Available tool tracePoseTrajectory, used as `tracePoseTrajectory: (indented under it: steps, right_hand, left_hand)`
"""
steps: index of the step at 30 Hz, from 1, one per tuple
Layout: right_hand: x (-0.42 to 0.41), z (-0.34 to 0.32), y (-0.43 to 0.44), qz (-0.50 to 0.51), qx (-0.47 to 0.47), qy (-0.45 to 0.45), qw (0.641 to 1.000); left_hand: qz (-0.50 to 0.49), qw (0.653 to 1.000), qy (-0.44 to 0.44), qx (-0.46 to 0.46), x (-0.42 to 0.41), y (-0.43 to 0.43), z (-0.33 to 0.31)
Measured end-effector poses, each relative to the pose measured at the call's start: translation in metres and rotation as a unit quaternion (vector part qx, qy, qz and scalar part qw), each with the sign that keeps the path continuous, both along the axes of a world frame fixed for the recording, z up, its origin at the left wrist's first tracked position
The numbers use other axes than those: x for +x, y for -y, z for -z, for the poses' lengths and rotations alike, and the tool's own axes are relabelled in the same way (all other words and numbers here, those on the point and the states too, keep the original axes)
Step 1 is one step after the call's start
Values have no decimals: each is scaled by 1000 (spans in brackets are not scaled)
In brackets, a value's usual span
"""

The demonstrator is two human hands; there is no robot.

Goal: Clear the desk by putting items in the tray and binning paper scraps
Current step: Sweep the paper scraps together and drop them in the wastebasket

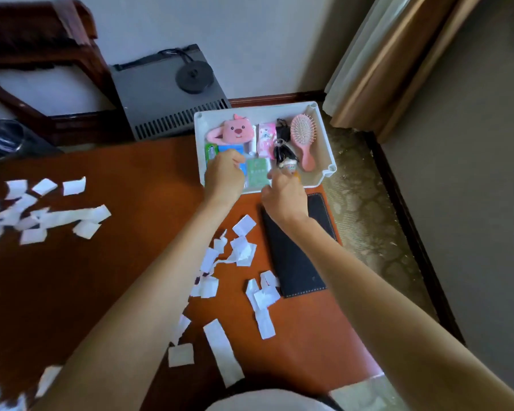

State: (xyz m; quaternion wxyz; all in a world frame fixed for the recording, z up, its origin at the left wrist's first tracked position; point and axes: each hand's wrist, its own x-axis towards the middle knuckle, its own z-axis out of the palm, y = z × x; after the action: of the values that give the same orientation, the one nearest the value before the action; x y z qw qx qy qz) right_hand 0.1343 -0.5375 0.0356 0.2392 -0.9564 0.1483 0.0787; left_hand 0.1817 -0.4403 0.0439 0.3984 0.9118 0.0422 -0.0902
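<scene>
A white tray (324, 137) stands at the desk's far right corner. It holds a pink plush pouch (235, 132), a pink hairbrush (304, 137), a pink packet (266, 137), a green packet (257, 173), a blue packet (230, 149) and a small doll keychain (284, 154). My left hand (224, 178) is curled over the tray's near-left part, fingers closed on the blue packet. My right hand (285, 198) rests at the tray's near edge, fingertips by the doll and the green packet; its grip is hidden. White paper scraps (241, 247) litter the brown desk (131, 262).
A black wallet-like case (294, 262) lies under my right wrist, next to the tray. More scraps (42, 209) spread at the left. A bin with a dark liner (3, 137) sits beyond the desk's left end, beside a grey box (161, 99) and a dark wooden chair (42, 40).
</scene>
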Motion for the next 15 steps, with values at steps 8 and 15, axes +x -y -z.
tracePoseTrajectory:
  steps: [8, 15]
  right_hand:
    - [-123, 40, -80, -47, 35, -71, 996]
    - [-189, 82, -79, -87, -53, -110, 989]
  left_hand:
    - [10, 997, -40, 70, -126, -94, 25]
    - [16, 971, -78, 227, -235, -138, 75]
